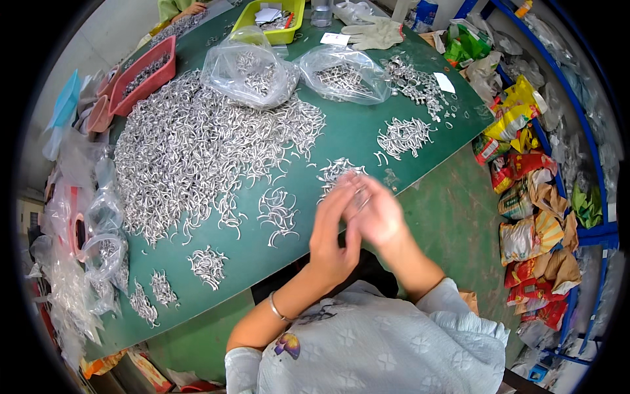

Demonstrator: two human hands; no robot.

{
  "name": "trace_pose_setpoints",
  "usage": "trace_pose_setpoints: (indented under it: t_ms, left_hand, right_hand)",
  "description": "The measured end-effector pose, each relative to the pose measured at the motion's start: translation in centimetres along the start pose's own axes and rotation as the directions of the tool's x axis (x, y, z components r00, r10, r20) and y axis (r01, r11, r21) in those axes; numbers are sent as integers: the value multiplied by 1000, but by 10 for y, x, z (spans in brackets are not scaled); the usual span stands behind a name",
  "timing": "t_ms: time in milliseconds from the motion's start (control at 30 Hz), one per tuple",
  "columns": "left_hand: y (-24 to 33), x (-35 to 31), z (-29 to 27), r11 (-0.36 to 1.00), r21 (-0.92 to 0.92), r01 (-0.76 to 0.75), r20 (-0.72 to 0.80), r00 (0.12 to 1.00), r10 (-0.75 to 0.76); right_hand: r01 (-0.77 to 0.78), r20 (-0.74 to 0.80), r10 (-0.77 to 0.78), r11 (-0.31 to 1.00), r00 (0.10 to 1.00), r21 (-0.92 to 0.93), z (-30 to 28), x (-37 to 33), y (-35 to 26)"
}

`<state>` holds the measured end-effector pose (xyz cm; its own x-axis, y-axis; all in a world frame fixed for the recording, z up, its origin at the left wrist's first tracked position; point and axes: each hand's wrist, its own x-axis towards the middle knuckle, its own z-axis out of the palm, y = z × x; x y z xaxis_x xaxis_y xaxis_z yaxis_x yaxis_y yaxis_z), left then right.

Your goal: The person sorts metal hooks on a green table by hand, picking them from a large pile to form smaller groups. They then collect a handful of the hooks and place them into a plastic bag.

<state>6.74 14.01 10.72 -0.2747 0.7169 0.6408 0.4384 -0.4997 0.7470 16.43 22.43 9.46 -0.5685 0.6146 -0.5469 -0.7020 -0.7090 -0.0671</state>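
Observation:
My two hands meet above the table's near edge. My left hand (333, 226), with a bangle on its wrist, has its fingers stretched out and thumb apart, and its fingertips are against the right hand. My right hand (384, 220) is smeared by motion; thin silvery curved metal pieces (360, 199) show in it, between the two hands. Just beyond the fingers lies a small pile of curved metal pieces (338, 172). Left of it are a loose cluster (278, 211) and another small pile (207, 266). A very large heap of the same pieces (184, 144) spreads across the table's left side.
Clear plastic bags of metal parts (252, 75) stand behind the heap, near a red tray (143, 75) and a yellow bin (292, 20). A work glove (373, 34) lies at the back. Blue shelving (594, 233) with packages stands right. Another person's hand (195, 8) shows far left.

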Motion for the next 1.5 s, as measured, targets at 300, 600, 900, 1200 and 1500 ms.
trace_pose_setpoints:
  t_ms: [300,600,900,1200,1500]
  left_hand:
    - [-20,-28,-85,859,455,234,1,965,-263]
    - [-33,-46,-107,796,503,335,17,918,-397]
    - [-40,-53,-101,783,586,208,212,894,-396]
    - [-27,-79,-118,836,473,280,59,936,-347]
    - [-21,-76,-120,845,457,277,119,923,-367]
  right_hand:
    - [400,776,-499,-668,385,-628,9,60,-166]
    - [383,938,-84,-898,337,-218,23,33,-96]
    - [703,738,341,-667,582,-246,13,39,39]
    - [671,662,193,-418,724,-613,4,30,53]
    - [689,677,333,-629,656,-358,13,44,57]
